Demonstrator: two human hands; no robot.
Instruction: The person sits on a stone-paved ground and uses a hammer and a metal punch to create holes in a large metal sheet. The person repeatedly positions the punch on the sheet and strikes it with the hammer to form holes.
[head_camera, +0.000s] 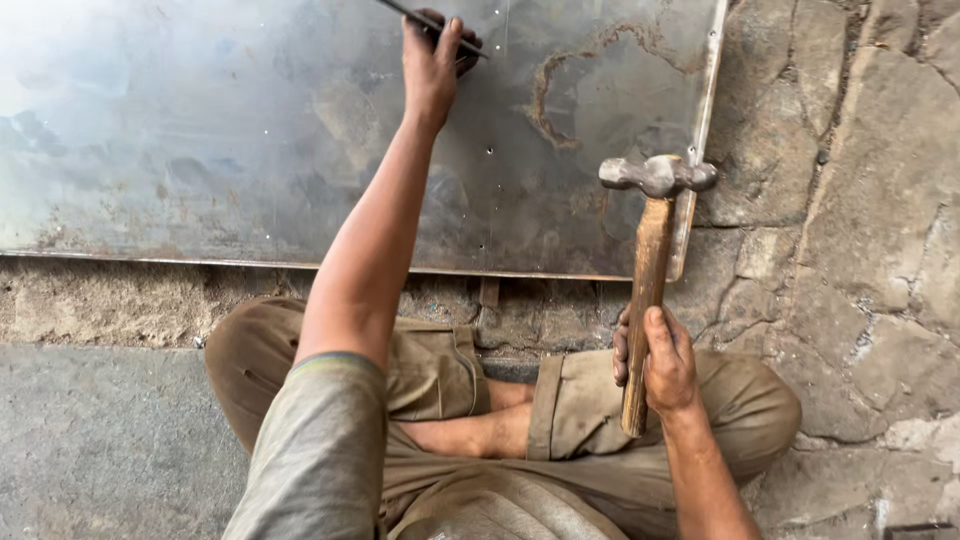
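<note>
Wooden-handled hammer (650, 260), rusty steel head

Left arm (375, 240) stretched forward, fingers pinched; right hand (665, 365) fisted, raised.

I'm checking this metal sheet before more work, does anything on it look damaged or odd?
Yes. The metal sheet carries a curling rust-brown stain near its upper right, beside the left hand holding a thin rod. Rusty patches run along its lower edge. The hammer in the right hand looks worn but whole.
</note>
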